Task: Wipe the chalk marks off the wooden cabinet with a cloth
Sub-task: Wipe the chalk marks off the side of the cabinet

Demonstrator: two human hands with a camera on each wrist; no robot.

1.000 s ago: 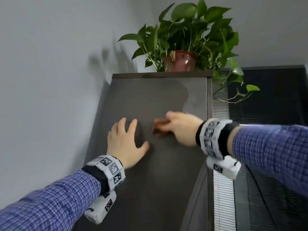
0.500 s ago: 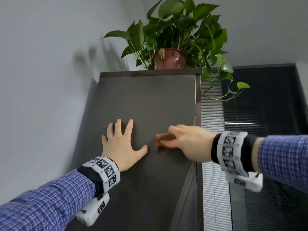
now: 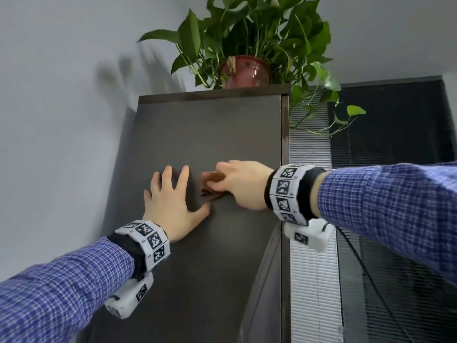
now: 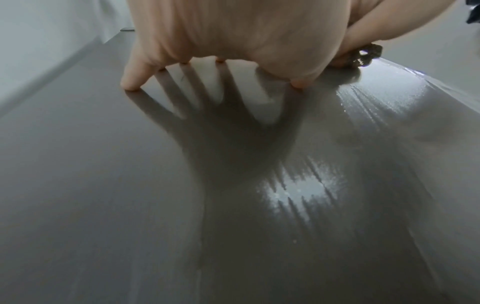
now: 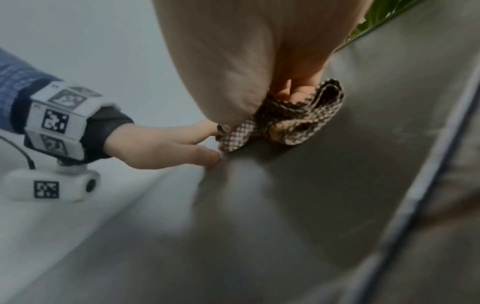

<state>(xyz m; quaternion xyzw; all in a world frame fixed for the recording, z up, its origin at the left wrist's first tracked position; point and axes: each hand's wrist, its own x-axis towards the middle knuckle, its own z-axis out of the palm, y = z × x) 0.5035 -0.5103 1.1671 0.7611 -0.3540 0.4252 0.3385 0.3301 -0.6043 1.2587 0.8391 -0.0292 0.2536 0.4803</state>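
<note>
Grey wall (image 3: 61,120) is running along the left w/ a dark cabinet (image 3: 210,134) standing against it, its flat side panel filling most of the head view. Nearest, two blue checked sleeves (image 3: 61,288) are reaching in, each wrist wearing a band of black-and-white markers. Left hand (image 3: 173,204) is lying flat on the panel, fingers straight and spread, thumb out toward the right, holding nothing. Just beside that thumb, right hand (image 3: 242,184) is gripping a bunched checked cloth (image 5: 293,121), fingers curled round it and pressing it against the panel approx. mid-height. Wrist views are showing glare streaks on the panel; can't tell if any chalk is there. Further up, a potted plant (image 3: 247,40) is sitting on the cabinet top, vines trailing down the right side in front of window blinds (image 3: 311,169).
</note>
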